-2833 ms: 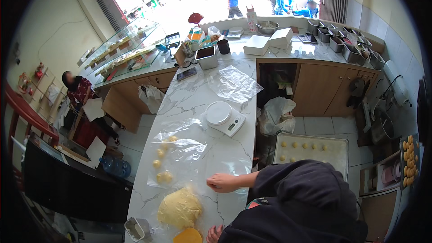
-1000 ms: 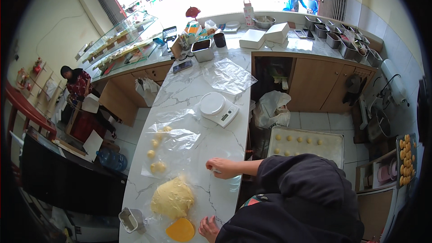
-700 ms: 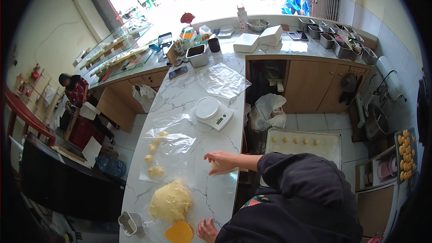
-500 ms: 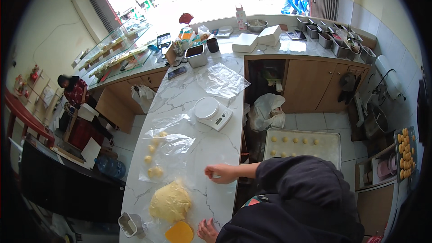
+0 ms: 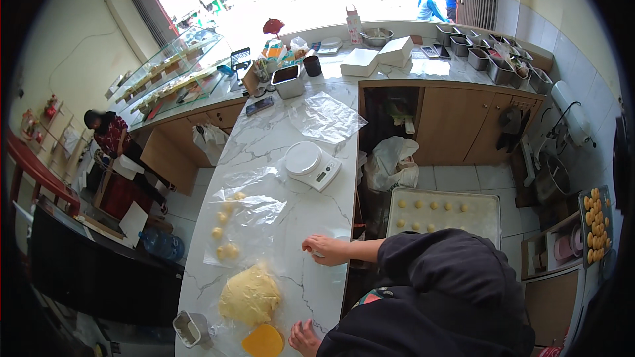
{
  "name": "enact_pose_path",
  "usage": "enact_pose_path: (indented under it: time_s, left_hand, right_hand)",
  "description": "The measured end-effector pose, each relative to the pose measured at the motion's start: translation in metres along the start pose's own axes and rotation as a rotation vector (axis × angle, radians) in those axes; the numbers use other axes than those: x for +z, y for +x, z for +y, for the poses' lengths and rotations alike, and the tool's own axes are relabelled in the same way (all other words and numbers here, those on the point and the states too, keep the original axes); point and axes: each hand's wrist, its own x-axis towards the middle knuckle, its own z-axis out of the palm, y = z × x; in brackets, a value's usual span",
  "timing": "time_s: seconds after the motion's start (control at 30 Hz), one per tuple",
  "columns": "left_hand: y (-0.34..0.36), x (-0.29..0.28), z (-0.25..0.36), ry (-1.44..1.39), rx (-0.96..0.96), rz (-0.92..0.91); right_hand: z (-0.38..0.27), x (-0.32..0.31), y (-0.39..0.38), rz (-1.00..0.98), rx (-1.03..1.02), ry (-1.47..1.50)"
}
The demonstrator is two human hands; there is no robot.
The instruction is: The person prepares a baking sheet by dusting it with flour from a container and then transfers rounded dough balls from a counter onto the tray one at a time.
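Observation:
My right hand (image 5: 324, 250) is curled on the marble table (image 5: 317, 215), below the white kitchen scale. Its fingers are bent together, and what they hold, if anything, is hidden. Nearer the lower edge, my left hand (image 5: 304, 338) lies on the table with fingers apart, holding nothing. It is just right of a yellow dough scraper (image 5: 263, 342). A large mound of pale yellow dough (image 5: 250, 295) sits on clear plastic beyond the scraper. Farther up, several small dough pieces (image 5: 228, 251) lie partly under a clear plastic sheet (image 5: 258, 215).
The kitchen scale (image 5: 313, 165) stands mid-table, with crumpled plastic (image 5: 329, 118) beyond. A metal tin (image 5: 192, 329) is at the lower left. Right of the table, a baking tray (image 5: 479, 215) holds dough balls. Another person (image 5: 114, 133) is at the far left.
My right hand has turned slightly and its fingers look more curled. My left hand has barely moved. The dough and scale stay in place.

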Motion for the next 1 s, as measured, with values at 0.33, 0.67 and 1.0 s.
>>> enact_pose_path:
  time_s: [0.33,0.67,1.0]
  left_hand:
    - [0.004,0.000,0.007,0.015,0.014,0.008]
    - [0.007,-0.005,0.015,-0.004,0.002,-0.004]
    - [0.008,-0.010,0.017,0.013,0.037,0.000]
  right_hand:
    - [0.015,-0.042,0.002,-0.029,0.063,0.054]
    - [0.005,-0.013,0.021,0.127,0.073,0.360]
    - [0.038,-0.028,0.052,0.083,-0.051,-0.324]
